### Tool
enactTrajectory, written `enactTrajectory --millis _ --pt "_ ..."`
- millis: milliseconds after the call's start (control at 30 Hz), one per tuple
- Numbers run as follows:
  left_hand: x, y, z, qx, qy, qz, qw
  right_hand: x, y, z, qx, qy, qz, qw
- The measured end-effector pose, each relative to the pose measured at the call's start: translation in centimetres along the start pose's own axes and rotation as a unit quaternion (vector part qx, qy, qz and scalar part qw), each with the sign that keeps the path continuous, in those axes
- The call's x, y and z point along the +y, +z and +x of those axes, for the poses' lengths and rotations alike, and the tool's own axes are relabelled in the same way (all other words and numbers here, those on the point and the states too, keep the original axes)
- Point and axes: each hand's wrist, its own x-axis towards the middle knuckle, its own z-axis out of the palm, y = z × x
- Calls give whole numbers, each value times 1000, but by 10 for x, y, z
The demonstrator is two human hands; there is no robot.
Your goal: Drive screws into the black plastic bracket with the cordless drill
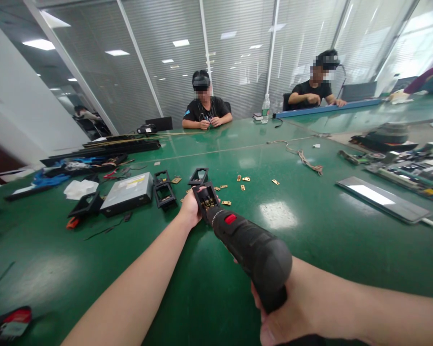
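Note:
My left hand [190, 207] grips a black plastic socket frame [199, 193] with brass pieces inside it. In my right hand [292, 302] is a black cordless drill [252, 242] with a red switch on top. Its front end points into the frame, and the tip is hidden there. Just beyond my left hand lies another black frame [199, 176]. Two more black frames [165, 195] sit to the left. Several small brass plates [243, 187] with holes are scattered to the right of the held frame.
A metal disc drive [128, 193] lies at left, near white tissue [80, 189] and black parts. At right are a flat grey panel [382, 198] and circuit boards [418, 168]. Across the table sit two people [207, 108], with a water bottle [265, 108] between them.

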Motion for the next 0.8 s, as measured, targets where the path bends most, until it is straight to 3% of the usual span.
enactTrajectory --millis 300,467,700,800 --pt "0 -2 4 -6 -2 -7 1000 -1 14 0 56 23 6 998" --pt "-1 -2 3 0 12 2 1000 3 20 -2 97 -29 26 994" --pt "1 -7 7 9 -4 -15 1000 6 3 5 100 -78 -34 991" --pt "1 -11 11 5 -8 -25 1000 6 -5 8 70 -88 -24 993"
